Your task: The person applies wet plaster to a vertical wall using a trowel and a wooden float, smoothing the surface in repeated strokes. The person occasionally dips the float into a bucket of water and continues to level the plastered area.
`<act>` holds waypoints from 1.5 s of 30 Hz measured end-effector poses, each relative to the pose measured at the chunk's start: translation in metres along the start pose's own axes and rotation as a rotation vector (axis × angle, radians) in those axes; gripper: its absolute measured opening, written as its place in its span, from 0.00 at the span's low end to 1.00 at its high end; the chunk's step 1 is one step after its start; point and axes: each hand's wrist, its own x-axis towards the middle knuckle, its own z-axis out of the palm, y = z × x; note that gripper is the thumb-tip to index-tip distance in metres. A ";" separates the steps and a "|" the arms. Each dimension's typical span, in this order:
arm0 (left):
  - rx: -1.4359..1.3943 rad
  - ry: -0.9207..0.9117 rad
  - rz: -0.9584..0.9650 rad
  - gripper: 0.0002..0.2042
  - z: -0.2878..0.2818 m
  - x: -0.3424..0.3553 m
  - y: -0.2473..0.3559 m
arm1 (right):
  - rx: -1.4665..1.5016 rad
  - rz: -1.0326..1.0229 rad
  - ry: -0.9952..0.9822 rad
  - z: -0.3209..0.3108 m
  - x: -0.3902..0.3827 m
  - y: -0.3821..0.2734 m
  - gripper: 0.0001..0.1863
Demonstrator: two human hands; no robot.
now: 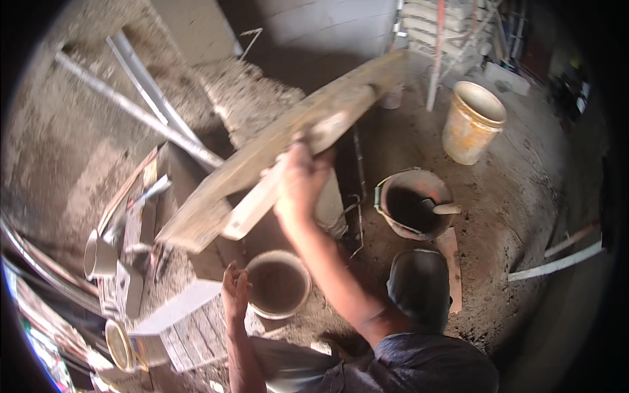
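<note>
My right hand (301, 180) grips the pale wooden handle of a long wooden plastering float (255, 162). The float is held up at a slant, from the lower left to the upper right. My left hand (236, 291) is lower down, empty, with its fingers loosely curled and apart. Beside it is a round tub (251, 302) with a greyish inside. To the right of my right forearm, a dark bucket (389, 219) holds a tool whose wooden handle (447, 209) rests over the rim; the rest of that tool is unclear.
A stained pale bucket (473, 134) stands at the far right, near stacked bags (432, 29). Two long metal bars (141, 108) lean at the left above concrete blocks (131, 288) and a cup-like container (99, 255). A yellowish bucket (119, 344) lies at the lower left.
</note>
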 end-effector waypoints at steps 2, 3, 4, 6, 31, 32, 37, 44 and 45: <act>0.069 0.107 -0.043 0.28 -0.003 -0.002 0.000 | -0.094 0.015 0.141 -0.002 0.002 0.002 0.12; 0.129 0.175 -0.136 0.28 -0.004 -0.003 0.000 | -0.121 -0.001 0.249 -0.001 0.001 0.000 0.12; 0.117 0.209 -0.090 0.27 -0.003 -0.002 0.001 | -0.072 0.144 0.277 0.003 0.004 -0.002 0.11; 0.017 0.106 0.044 0.27 -0.001 0.000 0.003 | -0.072 -0.138 0.084 0.010 0.006 -0.003 0.15; 0.097 -0.086 0.019 0.24 0.032 0.000 0.024 | -0.083 0.112 0.061 -0.013 0.021 -0.012 0.15; 0.226 -0.053 -0.051 0.25 0.029 0.001 0.022 | -0.112 0.020 0.148 -0.011 0.018 -0.012 0.15; 0.102 0.021 0.020 0.25 0.029 0.014 0.017 | -0.039 0.288 0.241 0.003 0.007 -0.013 0.19; 0.208 -0.057 0.001 0.25 0.042 0.007 0.028 | 0.118 0.058 0.052 0.032 0.049 -0.039 0.21; 0.175 -0.079 0.023 0.25 0.043 0.007 0.028 | 0.187 0.061 -0.054 0.035 0.062 -0.051 0.21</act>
